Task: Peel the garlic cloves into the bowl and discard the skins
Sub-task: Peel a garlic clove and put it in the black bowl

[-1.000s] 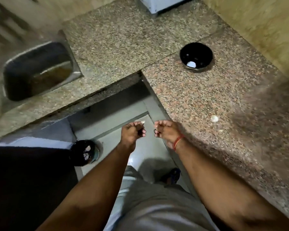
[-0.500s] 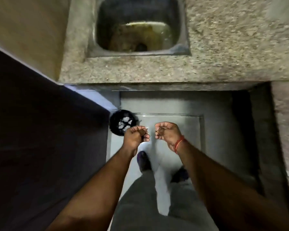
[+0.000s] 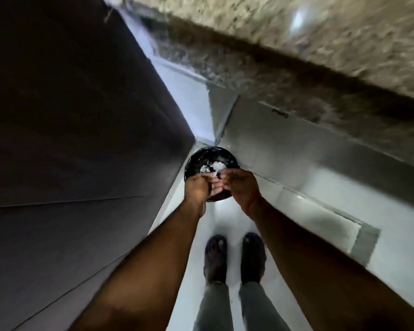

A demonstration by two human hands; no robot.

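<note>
Both hands are hanging over a black bin (image 3: 202, 161) that is standing on the pale floor (image 3: 225, 225), in the corner where a dark wall (image 3: 77, 130) is meeting the grey base below a granite counter (image 3: 296, 51). The bin is lying at about 12 o'clock from the person's feet (image 3: 234, 256).

White garlic skins (image 3: 213, 167) are lying inside the bin, toward its 3 o'clock side. The frame is blurred, so single skins cannot be told apart.

The left hand (image 3: 198, 187) is sitting over the bin's 7 o'clock rim, back of the hand facing the camera. Its fingers (image 3: 215, 188) are pointing toward 3 o'clock, loosely extended. The grip is appearing released; nothing is showing between the fingers.

The right hand (image 3: 239, 185) is sitting over the bin's 4 o'clock rim, with a red thread (image 3: 252, 203) around the wrist. Its fingers are reaching toward 9 o'clock, meeting or nearly meeting the left fingertips. A small white fleck is showing just at its fingertips, but whether it is being pinched or is lying in the bin below cannot be told. The right grip therefore cannot be told.

Both forearms are extending from 6 o'clock toward the bin. The feet are standing side by side in dark sandals.
</note>
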